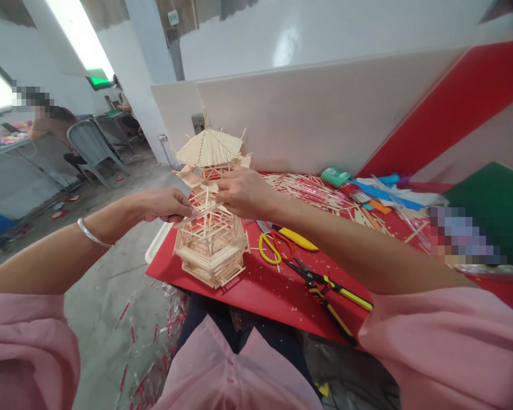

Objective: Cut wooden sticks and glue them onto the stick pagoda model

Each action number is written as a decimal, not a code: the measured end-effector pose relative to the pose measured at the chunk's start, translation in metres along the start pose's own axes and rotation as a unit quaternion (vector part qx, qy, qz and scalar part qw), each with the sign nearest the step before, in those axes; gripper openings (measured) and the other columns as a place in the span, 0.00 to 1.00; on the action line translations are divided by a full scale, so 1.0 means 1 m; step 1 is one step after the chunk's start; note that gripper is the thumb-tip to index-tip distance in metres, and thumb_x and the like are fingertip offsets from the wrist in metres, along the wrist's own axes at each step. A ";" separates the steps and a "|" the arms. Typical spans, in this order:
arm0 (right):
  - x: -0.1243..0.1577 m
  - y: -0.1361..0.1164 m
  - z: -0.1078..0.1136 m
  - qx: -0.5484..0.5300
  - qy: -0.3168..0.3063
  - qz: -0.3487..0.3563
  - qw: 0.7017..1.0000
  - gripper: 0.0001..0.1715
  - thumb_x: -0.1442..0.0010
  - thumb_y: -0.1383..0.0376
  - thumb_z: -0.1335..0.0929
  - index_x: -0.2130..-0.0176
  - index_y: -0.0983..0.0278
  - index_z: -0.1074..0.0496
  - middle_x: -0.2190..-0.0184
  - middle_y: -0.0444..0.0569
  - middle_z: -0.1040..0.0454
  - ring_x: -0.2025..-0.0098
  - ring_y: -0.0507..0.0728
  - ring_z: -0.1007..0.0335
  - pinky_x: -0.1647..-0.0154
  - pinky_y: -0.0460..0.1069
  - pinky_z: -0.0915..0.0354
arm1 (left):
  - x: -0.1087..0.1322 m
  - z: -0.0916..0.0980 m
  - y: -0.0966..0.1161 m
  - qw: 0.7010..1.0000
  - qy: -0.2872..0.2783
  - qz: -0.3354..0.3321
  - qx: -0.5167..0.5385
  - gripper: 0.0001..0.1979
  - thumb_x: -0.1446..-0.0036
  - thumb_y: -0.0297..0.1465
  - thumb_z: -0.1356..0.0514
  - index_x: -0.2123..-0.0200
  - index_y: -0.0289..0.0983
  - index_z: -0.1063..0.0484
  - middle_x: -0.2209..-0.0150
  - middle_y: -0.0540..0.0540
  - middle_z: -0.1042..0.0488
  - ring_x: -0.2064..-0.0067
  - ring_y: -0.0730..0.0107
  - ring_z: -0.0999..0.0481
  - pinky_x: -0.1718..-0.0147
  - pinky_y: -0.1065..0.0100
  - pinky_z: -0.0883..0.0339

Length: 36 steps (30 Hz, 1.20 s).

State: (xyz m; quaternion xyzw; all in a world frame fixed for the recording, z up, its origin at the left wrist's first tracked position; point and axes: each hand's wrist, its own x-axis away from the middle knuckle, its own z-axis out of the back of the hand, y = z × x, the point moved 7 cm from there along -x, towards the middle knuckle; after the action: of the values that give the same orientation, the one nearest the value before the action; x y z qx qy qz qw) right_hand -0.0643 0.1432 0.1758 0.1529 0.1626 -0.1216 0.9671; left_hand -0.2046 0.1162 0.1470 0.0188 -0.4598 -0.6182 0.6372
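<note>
A small pagoda-like model of thin wooden sticks (214,259) stands at the near left of the red table, with an open frame of slanting sticks on top. My left hand (166,205) reaches in from the left, thumb and finger pinched on a thin wooden stick (206,209) above that frame. From the right comes my right hand (245,192), its fingers curled closed at the stick's other end; its fingertips are partly hidden. Just behind stands a taller stick model with a pointed roof (209,147).
On the red tabletop (277,296) lie yellow-and-red scissors (270,247), a yellow cutter (298,238) and black-and-yellow pliers (320,285). Many loose sticks (294,188) and a green packet (334,176) lie farther back. A white board wall rises behind. People sit at the far left.
</note>
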 end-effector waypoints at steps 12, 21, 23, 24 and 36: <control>0.007 0.005 -0.006 -0.034 0.034 0.019 0.999 0.16 0.38 0.69 0.37 0.69 0.63 0.20 0.71 0.50 0.25 0.67 0.54 0.38 0.64 0.51 0.49 | -0.006 -0.001 -0.006 0.999 0.015 -0.024 0.029 0.25 0.52 0.45 0.32 0.85 0.38 0.40 0.86 0.53 0.44 0.81 0.78 0.51 0.77 0.65 0.61; 0.007 0.004 -0.002 -0.060 0.044 0.016 0.997 0.17 0.38 0.69 0.36 0.73 0.62 0.21 0.74 0.49 0.27 0.69 0.54 0.39 0.65 0.51 0.48 | -0.007 -0.003 -0.004 0.998 0.014 -0.030 0.052 0.24 0.56 0.43 0.30 0.86 0.38 0.39 0.86 0.54 0.45 0.81 0.78 0.51 0.78 0.66 0.62; 0.007 0.004 -0.001 -0.068 0.046 0.013 0.997 0.17 0.39 0.70 0.36 0.73 0.62 0.22 0.74 0.50 0.27 0.69 0.54 0.39 0.64 0.52 0.48 | -0.007 -0.002 -0.004 0.998 0.017 -0.030 0.053 0.24 0.57 0.43 0.30 0.86 0.38 0.39 0.86 0.54 0.45 0.81 0.78 0.51 0.78 0.66 0.62; 0.008 0.004 -0.001 -0.069 0.047 0.012 0.996 0.17 0.39 0.70 0.36 0.73 0.62 0.22 0.74 0.50 0.27 0.69 0.54 0.39 0.64 0.52 0.48 | -0.007 -0.002 -0.005 0.998 0.018 -0.029 0.053 0.24 0.57 0.44 0.29 0.86 0.38 0.39 0.86 0.54 0.45 0.81 0.78 0.51 0.78 0.66 0.62; 0.009 0.002 -0.002 -0.039 0.055 0.023 0.997 0.20 0.36 0.69 0.38 0.73 0.63 0.21 0.73 0.50 0.26 0.69 0.54 0.39 0.66 0.52 0.48 | -0.008 -0.001 -0.007 0.998 0.021 -0.021 0.050 0.25 0.58 0.44 0.29 0.86 0.38 0.39 0.86 0.53 0.45 0.81 0.78 0.52 0.79 0.66 0.63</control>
State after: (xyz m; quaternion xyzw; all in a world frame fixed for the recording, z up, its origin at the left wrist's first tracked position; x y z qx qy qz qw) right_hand -0.0565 0.1441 0.1715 0.1251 0.2163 -0.0845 0.9646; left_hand -0.2077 0.1201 0.1375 0.0725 -0.4762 -0.6071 0.6320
